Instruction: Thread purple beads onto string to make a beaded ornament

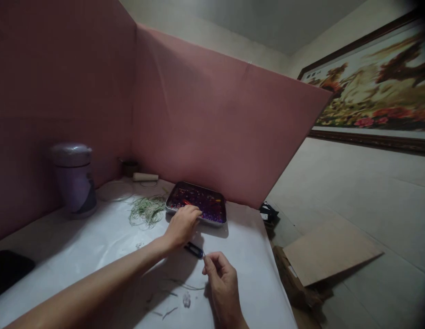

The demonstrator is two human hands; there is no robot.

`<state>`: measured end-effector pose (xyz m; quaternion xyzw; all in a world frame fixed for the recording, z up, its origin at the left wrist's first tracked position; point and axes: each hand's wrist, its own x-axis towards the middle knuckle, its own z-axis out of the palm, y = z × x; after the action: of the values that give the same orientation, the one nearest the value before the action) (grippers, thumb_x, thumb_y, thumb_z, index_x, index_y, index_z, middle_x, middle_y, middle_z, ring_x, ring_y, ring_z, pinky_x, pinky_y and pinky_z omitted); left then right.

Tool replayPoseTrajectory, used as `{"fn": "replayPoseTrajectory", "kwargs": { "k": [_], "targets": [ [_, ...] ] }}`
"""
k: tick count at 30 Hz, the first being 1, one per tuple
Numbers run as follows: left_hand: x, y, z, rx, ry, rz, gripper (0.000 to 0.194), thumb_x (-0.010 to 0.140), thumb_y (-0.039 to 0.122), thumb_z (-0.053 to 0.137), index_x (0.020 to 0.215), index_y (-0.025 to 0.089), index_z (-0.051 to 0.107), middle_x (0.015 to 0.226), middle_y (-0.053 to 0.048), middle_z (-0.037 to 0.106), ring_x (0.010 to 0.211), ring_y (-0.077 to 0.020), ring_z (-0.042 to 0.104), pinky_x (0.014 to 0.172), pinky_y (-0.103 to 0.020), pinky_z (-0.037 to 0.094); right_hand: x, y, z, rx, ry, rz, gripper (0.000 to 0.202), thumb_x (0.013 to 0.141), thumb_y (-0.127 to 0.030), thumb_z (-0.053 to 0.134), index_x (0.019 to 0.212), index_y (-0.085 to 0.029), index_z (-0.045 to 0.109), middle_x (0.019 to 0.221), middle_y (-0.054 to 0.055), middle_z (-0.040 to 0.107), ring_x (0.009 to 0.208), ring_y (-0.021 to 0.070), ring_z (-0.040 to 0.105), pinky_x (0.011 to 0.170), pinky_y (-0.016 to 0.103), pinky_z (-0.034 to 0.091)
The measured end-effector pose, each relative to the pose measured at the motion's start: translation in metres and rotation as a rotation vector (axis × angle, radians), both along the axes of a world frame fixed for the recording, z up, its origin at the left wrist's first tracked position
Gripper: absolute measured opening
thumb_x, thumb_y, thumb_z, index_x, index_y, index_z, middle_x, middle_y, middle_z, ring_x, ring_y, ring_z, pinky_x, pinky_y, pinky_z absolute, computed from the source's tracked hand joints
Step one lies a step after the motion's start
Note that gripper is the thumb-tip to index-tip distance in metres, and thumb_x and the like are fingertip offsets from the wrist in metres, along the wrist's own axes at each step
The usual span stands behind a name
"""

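My left hand reaches over the front rim of a dark metal tray filled with small purple beads. Its fingers are bent together, with their tips mostly hidden behind the hand. Nearer to me, my right hand has thumb and forefinger pressed together in a pinch. A thin bit seems to stick up from that pinch, too fine to name. Between the hands lies a small dark blue tool with a slot in its handle. A few red and orange pieces rest among the beads.
Tangled pale green cord lies left of the tray. Behind it are a wooden cylinder and a dark cup. A lilac canister stands at left. Cord scraps and a clear lump lie in front. Pink panels enclose the back.
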<state>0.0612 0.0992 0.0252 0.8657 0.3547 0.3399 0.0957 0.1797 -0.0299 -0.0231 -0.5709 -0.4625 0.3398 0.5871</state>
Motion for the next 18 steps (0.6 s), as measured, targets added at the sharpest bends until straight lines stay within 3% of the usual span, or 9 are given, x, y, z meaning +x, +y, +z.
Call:
{"fn": "replayPoseTrajectory", "kwargs": {
  "k": [4,8,14,18],
  "targets": [
    [0.01,0.025,-0.015,0.005,0.122,0.053,0.023,0.083,0.01,0.046,0.094,0.015,0.065,0.094,-0.01,0.066,0.092,-0.023,0.055,0.084,-0.036,0.037,0.0,0.002,-0.005,0.039,-0.11,0.007,0.027,0.082,-0.04,0.056,0.068,-0.017,0.055,0.058,-0.003,0.048,0.048,0.0088,0.041,0.042,0.019,0.035],
    [0.014,0.017,-0.021,0.01,0.108,0.094,0.026,0.086,0.011,0.041,0.09,0.016,0.066,0.09,-0.009,0.067,0.092,-0.0235,0.053,0.081,-0.036,0.035,-0.001,0.003,-0.007,0.093,-0.16,0.006,0.027,0.082,-0.038,0.057,0.066,-0.017,0.057,0.056,-0.002,0.051,0.051,0.0103,0.045,0.046,0.02,0.036],
    [0.008,-0.012,-0.019,-0.015,0.159,0.105,0.027,0.088,0.019,0.041,0.082,0.018,0.067,0.084,-0.007,0.067,0.089,-0.0235,0.053,0.077,-0.035,0.034,-0.002,0.002,-0.012,0.165,-0.236,0.027,0.021,0.085,-0.031,0.053,0.07,-0.017,0.057,0.057,-0.002,0.05,0.052,0.0108,0.045,0.049,0.021,0.036],
    [0.002,-0.005,-0.004,-0.164,0.238,0.106,0.034,0.089,0.036,0.042,0.075,0.018,0.067,0.078,-0.008,0.066,0.078,-0.0215,0.056,0.071,-0.032,0.037,-0.003,-0.001,-0.006,0.244,-0.334,0.046,0.019,0.085,-0.027,0.052,0.071,-0.017,0.059,0.058,-0.001,0.05,0.053,0.0113,0.045,0.051,0.021,0.035]
  ]
}}
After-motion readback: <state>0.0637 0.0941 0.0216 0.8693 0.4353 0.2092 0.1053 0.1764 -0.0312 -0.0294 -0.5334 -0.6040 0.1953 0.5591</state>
